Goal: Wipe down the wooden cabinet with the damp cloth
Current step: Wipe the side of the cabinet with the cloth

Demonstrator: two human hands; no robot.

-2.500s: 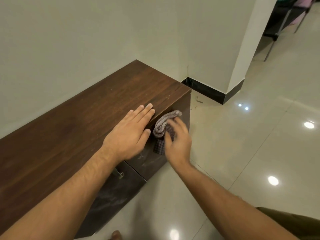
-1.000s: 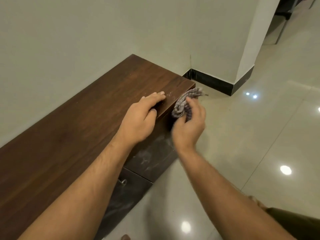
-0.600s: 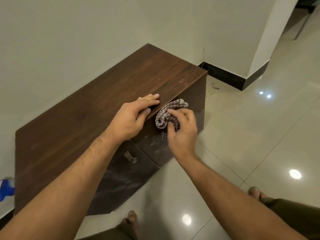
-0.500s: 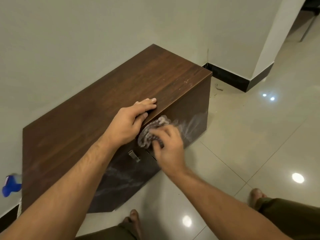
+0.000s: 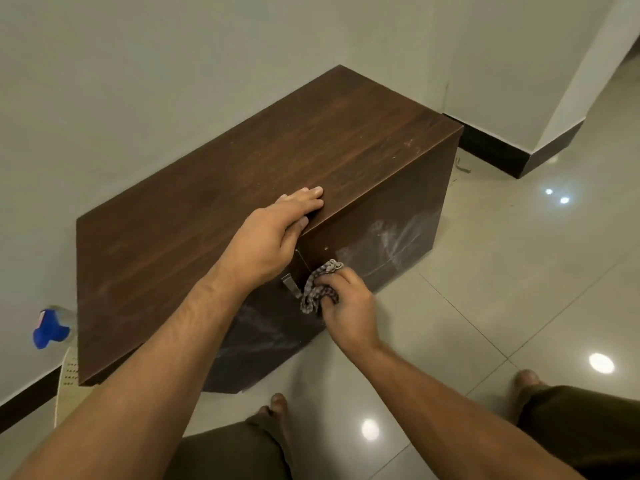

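Observation:
A low dark wooden cabinet (image 5: 214, 209) stands on the floor against the wall. My left hand (image 5: 273, 233) lies flat on its top, fingers over the front edge. My right hand (image 5: 346, 303) is shut on a bunched checked cloth (image 5: 317, 289), pressing it against the cabinet's front low down, just right of a small metal handle (image 5: 289, 284). Pale wet streaks (image 5: 391, 237) show on the front panel to the right of the cloth, and fainter ones on the lower left panel.
A blue-capped bottle (image 5: 48, 329) stands on the floor left of the cabinet, beside a pale perforated object (image 5: 69, 375). Glossy floor tiles (image 5: 519, 289) spread to the right. A wall column with black skirting (image 5: 502, 150) sits behind the cabinet's right end. My knees and feet are below.
My right hand has slid the cloth down and left across the cabinet's front, from near the top right corner to beside the handle, leaving wet streaks. My left hand stayed on the top edge.

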